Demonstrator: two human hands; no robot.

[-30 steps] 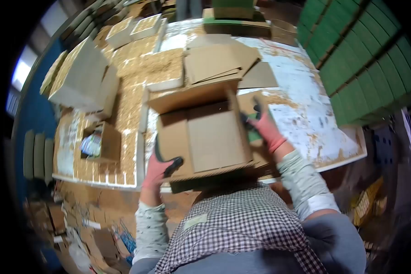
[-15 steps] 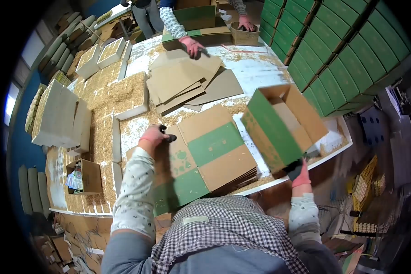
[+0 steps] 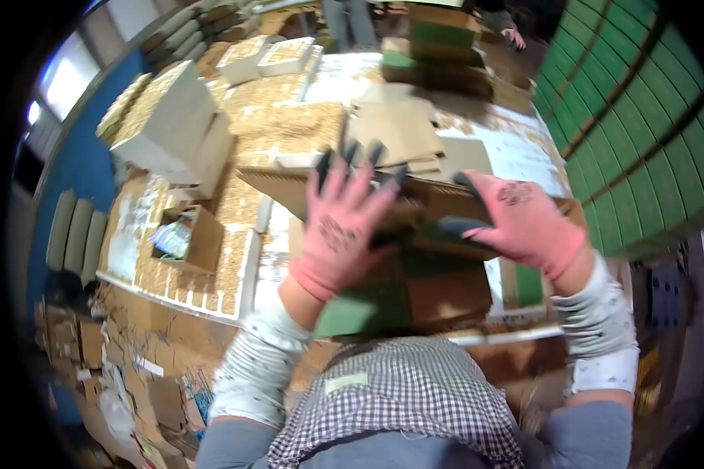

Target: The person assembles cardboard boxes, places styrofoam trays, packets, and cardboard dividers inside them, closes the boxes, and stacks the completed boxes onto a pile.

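My left hand [image 3: 340,227], in a pink glove with dark fingertips, is spread over the raised edge of a brown and green cardboard carton [image 3: 278,187]. My right hand [image 3: 528,223], gloved alike, is at the carton's right part, thumb and forefinger apart. Between and behind the hands the carton is partly hidden and blurred, so its exact fold is unclear. Under it lies a stack of flattened cartons [image 3: 446,301] with green and brown panels, close to my checked apron.
Loose cardboard sheets [image 3: 395,133] lie beyond the carton. At left are a small box with packets [image 3: 199,242] and a tall white block [image 3: 168,125]. Green cartons [image 3: 641,133] are stacked at right. Another person's gloved hand [image 3: 514,37] shows at the far side.
My right hand has left the open box at the right and come to the middle. My left hand has moved right and spread. A carton edge now stands raised; the view has shifted.
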